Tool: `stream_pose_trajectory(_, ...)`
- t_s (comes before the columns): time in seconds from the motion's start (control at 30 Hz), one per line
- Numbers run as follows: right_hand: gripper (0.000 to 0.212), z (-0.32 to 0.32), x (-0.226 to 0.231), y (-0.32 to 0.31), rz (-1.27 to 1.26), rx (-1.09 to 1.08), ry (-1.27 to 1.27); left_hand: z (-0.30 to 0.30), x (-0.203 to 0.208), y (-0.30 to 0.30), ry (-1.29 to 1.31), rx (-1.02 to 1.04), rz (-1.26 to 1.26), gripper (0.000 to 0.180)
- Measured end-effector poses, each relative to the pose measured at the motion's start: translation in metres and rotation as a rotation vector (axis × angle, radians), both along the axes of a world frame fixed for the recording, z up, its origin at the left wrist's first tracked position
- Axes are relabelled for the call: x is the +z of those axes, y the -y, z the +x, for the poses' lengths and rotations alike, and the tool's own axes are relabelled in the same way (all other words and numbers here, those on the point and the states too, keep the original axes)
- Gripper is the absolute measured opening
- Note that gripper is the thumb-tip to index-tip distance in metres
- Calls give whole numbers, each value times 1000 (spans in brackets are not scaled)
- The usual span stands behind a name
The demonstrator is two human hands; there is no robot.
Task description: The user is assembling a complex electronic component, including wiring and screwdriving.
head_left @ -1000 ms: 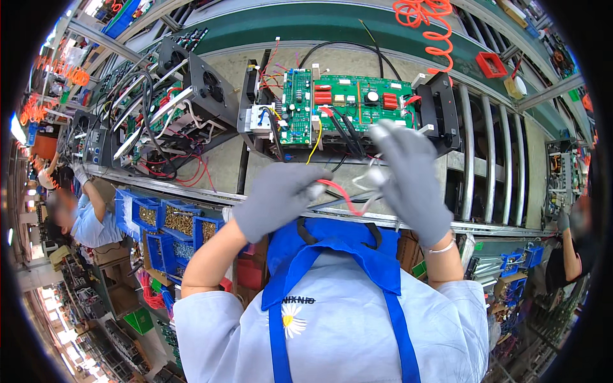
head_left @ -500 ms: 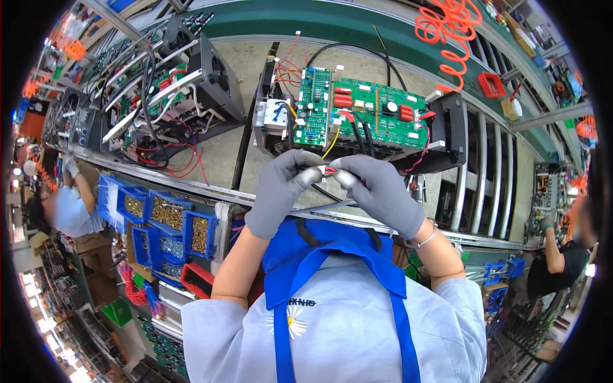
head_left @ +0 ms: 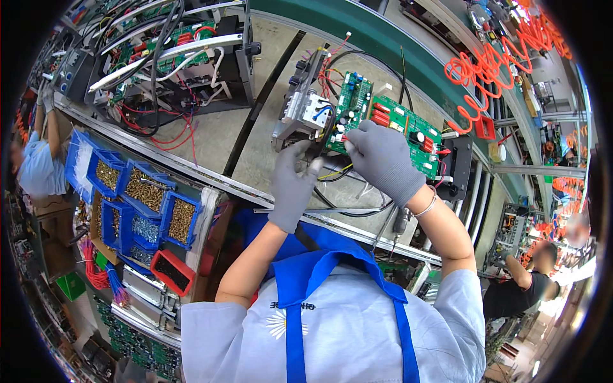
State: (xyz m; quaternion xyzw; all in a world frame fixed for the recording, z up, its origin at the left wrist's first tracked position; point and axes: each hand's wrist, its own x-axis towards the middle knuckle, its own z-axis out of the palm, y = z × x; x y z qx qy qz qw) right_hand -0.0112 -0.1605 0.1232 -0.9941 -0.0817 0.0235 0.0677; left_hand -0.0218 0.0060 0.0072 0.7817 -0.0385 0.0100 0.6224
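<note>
On the bench lies an opened electronic unit with a green circuit board (head_left: 354, 96) and, to its right, a larger green board (head_left: 426, 127) with red and white parts. Over the seam between the boards is my right hand (head_left: 386, 156), grey-gloved. Its thumb and fingertips are pinched at the lower edge of the left board, on a small connector (head_left: 345, 137) with a bit of red showing, mostly hidden. My left hand (head_left: 292, 185), gloved too, has thumb and fingers apart and holds nothing visible. It is just below the unit's silver metal block (head_left: 310, 115). A yellow wire (head_left: 335, 172) runs between my hands.
Another opened unit (head_left: 172, 64) with loose red wires stands at the left. Blue bins (head_left: 147, 185) of screws and a red bin (head_left: 172, 271) sit at lower left. An orange coiled hose (head_left: 472, 76) hangs at upper right. A screwdriver-like tool (head_left: 401, 223) is below my right hand. Co-workers are on both sides.
My hands have parted from holding a white connector with red wires together. The right moved up onto the board; the left opened and moved beside the metal block. The view has shifted.
</note>
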Motion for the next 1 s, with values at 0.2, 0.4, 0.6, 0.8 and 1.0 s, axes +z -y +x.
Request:
stream_pose_trajectory(0.2, 14, 9, -6, -5, -124, 61, -41, 26, -20, 14, -326, -296, -240, 30)
stream_pose_trajectory(0.4, 15, 12, -8, -10, -187, 98, -70, 36, -12, 13, -348, -388, -146, 25)
stream_pose_trajectory(0.6, 12, 16, -12, -24, -313, 111, -166, 37, -21, 16, -289, -406, -81, 21)
stream_pose_trajectory(0.8, 10, 7, -24, -29, -345, 93, -114, 36, -22, 16, -180, -386, -57, 20)
stream_pose_trajectory(1.0, 17, -17, -13, -28, -335, -13, 58, 35, 13, -6, 29, -472, 336, 29)
